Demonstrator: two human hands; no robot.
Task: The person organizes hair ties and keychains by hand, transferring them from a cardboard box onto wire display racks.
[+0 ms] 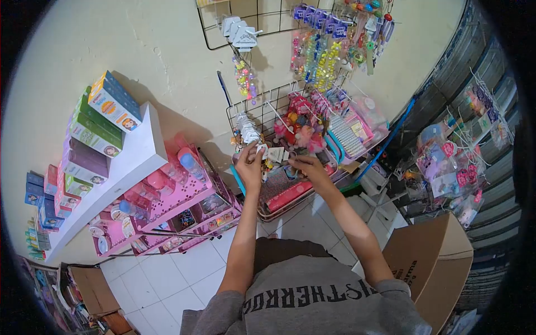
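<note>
My left hand [249, 166] is closed in a pinch on a small white tag card at the front of the wire rack. Close by, my right hand [312, 171] has its fingers bent together near the edge of another white card [276, 154]; what they grip, if anything, is hidden. Small colourful pieces hang under the cards, too small to name. Behind my left hand, a row of white cards [245, 129] hangs on a hook. Red and pink fluffy hair ties [304, 134] hang just beyond my right hand. Below both hands sits a wire basket [273, 214] with a pink-red pouch [287, 196].
To the left stand a white shelf [146, 139] with boxed products and a pink tiered rack [195, 195] with bottles. Beaded strings [329, 61] hang above. At the right are packaged accessories [446, 162] and an open cardboard box [427, 262].
</note>
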